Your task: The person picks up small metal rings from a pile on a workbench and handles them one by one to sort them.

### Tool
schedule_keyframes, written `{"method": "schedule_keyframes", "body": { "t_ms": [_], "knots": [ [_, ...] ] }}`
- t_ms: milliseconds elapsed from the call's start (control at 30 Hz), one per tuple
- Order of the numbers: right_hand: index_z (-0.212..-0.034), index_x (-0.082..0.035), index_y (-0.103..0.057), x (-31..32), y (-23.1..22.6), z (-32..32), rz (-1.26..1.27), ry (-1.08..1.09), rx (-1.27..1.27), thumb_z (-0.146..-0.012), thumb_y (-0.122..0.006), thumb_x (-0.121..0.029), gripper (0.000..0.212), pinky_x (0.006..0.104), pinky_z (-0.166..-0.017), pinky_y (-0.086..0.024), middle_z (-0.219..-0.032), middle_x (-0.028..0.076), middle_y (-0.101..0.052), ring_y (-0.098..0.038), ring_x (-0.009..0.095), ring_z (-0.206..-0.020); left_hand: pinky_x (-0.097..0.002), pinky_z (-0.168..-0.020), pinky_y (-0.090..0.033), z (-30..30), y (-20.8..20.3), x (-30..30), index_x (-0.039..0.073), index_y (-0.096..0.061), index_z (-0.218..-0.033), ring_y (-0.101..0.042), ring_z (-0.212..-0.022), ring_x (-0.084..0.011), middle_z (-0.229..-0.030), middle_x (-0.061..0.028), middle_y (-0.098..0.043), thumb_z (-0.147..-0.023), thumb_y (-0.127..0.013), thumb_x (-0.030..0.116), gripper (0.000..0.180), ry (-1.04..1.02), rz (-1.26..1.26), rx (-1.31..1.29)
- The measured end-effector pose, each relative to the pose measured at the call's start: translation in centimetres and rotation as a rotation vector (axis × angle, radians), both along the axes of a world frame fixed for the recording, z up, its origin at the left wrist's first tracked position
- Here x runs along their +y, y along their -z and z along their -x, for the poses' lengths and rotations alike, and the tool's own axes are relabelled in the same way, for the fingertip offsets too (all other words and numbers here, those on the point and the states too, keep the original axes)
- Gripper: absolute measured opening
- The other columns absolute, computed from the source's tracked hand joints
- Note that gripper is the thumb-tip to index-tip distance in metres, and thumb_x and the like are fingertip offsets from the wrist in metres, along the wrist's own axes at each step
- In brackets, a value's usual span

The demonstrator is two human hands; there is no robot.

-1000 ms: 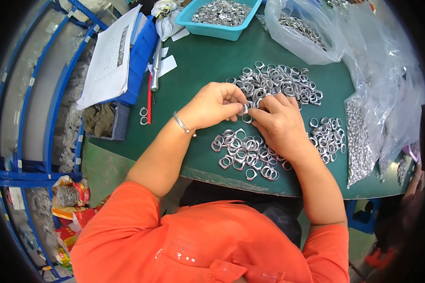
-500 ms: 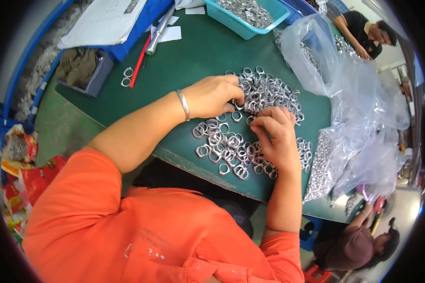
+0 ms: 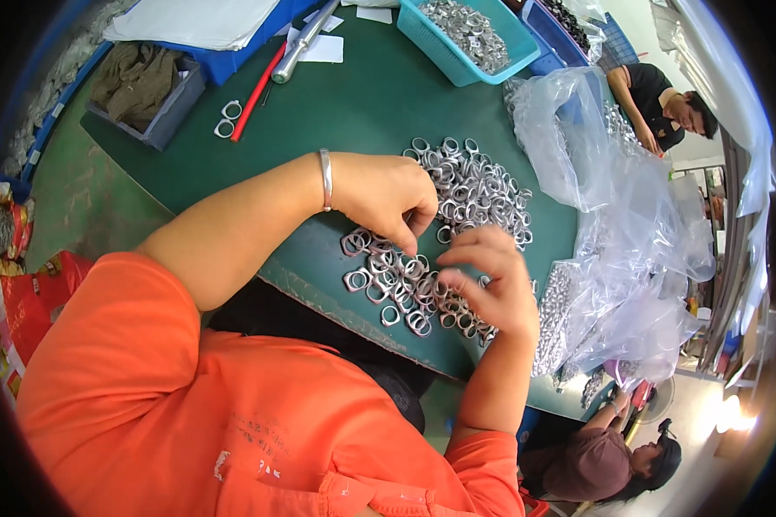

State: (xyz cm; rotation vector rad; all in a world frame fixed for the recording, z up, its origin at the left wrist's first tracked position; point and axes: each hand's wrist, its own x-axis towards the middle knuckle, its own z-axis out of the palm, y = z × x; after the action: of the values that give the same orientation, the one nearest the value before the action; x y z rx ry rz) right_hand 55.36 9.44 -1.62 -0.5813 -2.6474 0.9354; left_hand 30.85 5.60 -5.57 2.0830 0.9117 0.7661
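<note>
Two heaps of silver metal rings with flat-topped heads lie on the green table (image 3: 353, 95). The larger far heap (image 3: 485, 194) is beyond my hands, and the smaller near heap (image 3: 394, 277) is by the table's front edge. My left hand (image 3: 386, 196), with a silver bangle at the wrist, hangs over the near heap. Its fingers and thumb are curled downward close together; whatever they hold is hidden. Between the heaps, on the right, is my right hand (image 3: 496, 280), slightly blurred. Its thumb and forefinger are apart, and no ring shows between them.
A turquoise basket (image 3: 422, 39) of small metal parts stands at the back. Clear plastic bags (image 3: 569, 138) of metal pieces line the right side. At left are a red stick (image 3: 257, 95), a metal rod (image 3: 302, 43) and a grey box (image 3: 159, 121) of cloth. Two people work at right.
My left hand has moved nearer, from the far heap's edge to above the near heap. My right hand's pinched fingers have spread apart. The whole view has shifted slightly.
</note>
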Motion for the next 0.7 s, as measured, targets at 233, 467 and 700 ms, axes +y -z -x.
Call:
{"method": "schedule_keyframes", "body": {
  "t_ms": [233, 467, 700],
  "knots": [
    [-0.085, -0.008, -0.068, 1.6, 1.4, 1.3, -0.547, 0.319, -0.058, -0.076, -0.076, -0.010, 0.012, 0.0387, -0.082, -0.037, -0.087, 0.002, -0.063, -0.057, 0.024, -0.086, -0.0398, -0.076, -0.049, -1.7, 2.0, 0.5, 0.005, -0.065, -0.090, -0.061, -0.086, -0.0307, -0.090, -0.0102, -0.059, -0.076, -0.075, 0.010, 0.018, -0.378, -0.372, -0.022],
    [-0.080, -0.006, -0.067, 2.1, 0.3, -1.0, -0.148, 0.249, 0.088, -0.075, -0.077, -0.008, 0.011, 0.0354, -0.083, -0.037, -0.084, 0.004, -0.063, -0.057, 0.024, -0.085, -0.0398, -0.077, -0.049, -3.2, 3.4, 0.8, 0.006, -0.064, -0.087, -0.060, -0.088, -0.0297, -0.090, -0.0088, -0.055, -0.074, -0.075, 0.004, 0.017, -0.424, -0.411, -0.033],
    [-0.079, -0.008, -0.068, 0.9, 1.7, 1.0, -0.349, 0.264, 0.037, -0.072, -0.079, -0.011, 0.013, 0.0376, -0.079, -0.037, -0.079, 0.003, -0.060, -0.055, 0.024, -0.081, -0.0401, -0.075, -0.051, -2.9, 2.6, 0.8, 0.003, -0.063, -0.084, -0.061, -0.086, -0.0318, -0.091, -0.0109, -0.059, -0.076, -0.072, 0.003, 0.012, -0.437, -0.376, -0.060]
  ]
}}
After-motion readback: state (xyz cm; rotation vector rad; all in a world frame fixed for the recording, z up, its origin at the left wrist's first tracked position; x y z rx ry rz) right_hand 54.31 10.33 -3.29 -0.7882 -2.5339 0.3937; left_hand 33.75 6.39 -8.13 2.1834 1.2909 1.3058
